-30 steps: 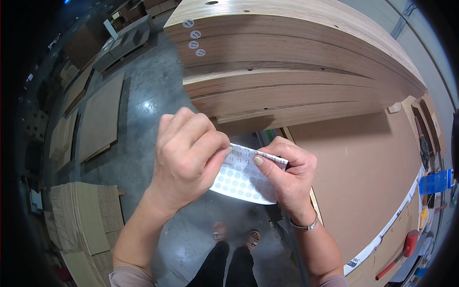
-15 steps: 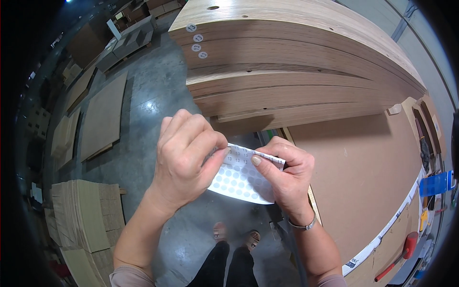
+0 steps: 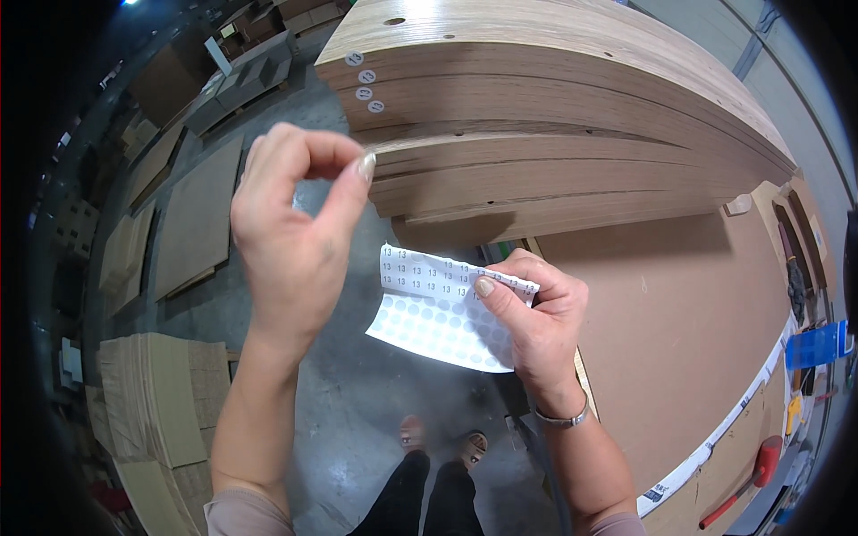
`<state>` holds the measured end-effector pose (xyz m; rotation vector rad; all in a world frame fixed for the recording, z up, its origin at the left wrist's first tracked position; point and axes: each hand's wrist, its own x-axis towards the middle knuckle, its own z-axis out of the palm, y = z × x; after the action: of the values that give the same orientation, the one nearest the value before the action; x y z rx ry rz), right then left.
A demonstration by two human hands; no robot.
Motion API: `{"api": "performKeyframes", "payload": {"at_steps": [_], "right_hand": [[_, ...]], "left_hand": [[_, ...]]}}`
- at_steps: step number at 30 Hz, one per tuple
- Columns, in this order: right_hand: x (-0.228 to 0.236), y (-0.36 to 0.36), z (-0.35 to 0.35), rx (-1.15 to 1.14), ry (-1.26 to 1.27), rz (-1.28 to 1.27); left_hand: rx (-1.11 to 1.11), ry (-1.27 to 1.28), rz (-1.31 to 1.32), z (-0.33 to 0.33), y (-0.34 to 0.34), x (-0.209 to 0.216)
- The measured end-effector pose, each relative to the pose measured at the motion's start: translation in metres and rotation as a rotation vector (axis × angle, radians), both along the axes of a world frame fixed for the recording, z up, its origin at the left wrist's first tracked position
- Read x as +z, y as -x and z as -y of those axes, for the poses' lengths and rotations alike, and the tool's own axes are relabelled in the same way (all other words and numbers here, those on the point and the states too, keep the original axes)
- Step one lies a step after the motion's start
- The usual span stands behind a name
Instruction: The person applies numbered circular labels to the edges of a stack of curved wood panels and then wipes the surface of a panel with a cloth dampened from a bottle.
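Gripping sticker sheet (image 3: 429,326) in mid-air between thumb and fingers of right hand (image 3: 542,323); holding up left hand (image 3: 290,210), pinched (can't tell whether on a sticker), near stacked boards (image 3: 536,116) with four round stickers (image 3: 367,78); floor (image 3: 353,429) beyond.

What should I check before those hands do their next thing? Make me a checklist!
1. White paper sheet of round stickers pinched in the bare right hand: ok.
2. Bare left hand apart from the sheet: ok, a gap shows.
3. Sticker at the left fingertips: cannot tell, none shows clearly.
4. Four round white stickers on the upper tan wood-grain panels: ok, in an uneven column near the left end.
5. Stickers on the lower tan wood-grain panels: not ok, none visible.
6. Red-headed mallet away from both hands: ok.
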<state>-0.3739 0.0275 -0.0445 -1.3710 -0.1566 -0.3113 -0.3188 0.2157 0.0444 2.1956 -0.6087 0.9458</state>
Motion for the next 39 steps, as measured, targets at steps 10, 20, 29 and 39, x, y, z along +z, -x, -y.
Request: {"api": "performKeyframes", "payload": {"at_steps": [10,20,29,39], "right_hand": [[0.004,-0.003,0.001,0.025,-0.072,-0.002],[0.008,-0.002,0.008,0.037,-0.154,0.012],[0.015,0.002,0.013,0.051,-0.230,0.025],[0.014,0.001,0.009,0.063,-0.259,0.046]], "left_hand": [[0.061,0.422,-0.310,0.018,-0.018,0.005],[0.148,0.568,-0.291,0.030,-0.020,0.000],[0.253,0.720,-0.337,0.032,-0.021,-0.001],[0.142,0.331,-0.213,0.019,-0.012,-0.003]]}}
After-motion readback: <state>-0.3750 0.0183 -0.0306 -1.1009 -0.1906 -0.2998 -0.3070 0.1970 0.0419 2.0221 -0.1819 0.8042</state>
